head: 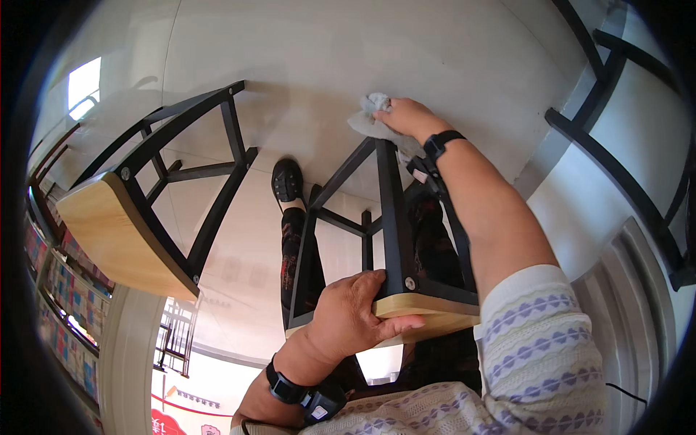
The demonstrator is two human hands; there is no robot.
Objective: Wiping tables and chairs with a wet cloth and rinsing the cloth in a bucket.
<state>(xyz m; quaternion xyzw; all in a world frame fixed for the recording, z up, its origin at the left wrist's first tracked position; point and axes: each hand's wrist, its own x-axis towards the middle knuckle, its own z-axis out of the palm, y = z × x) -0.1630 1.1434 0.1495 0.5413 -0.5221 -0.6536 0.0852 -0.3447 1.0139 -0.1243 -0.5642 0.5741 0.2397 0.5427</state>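
Observation:
Tipped over in front of me is a black-framed chair or stool (392,217) with a light wood panel (429,311). My left hand (353,315) grips the panel's corner, thumb along the wood and fingers against the black frame. A crumpled whitish cloth (370,124) is bunched in my right hand (405,117). That hand is at the far end of the frame, where the cloth hangs beside the tip of a black leg. Whether the cloth touches the leg's end is hard to tell.
Left of me stands another black frame (217,174) with a curved wood panel (119,234). Black furniture rails (609,163) run along the right. Shelves of books (76,304) line the far left. My shoe (287,179) rests on the pale floor (304,49).

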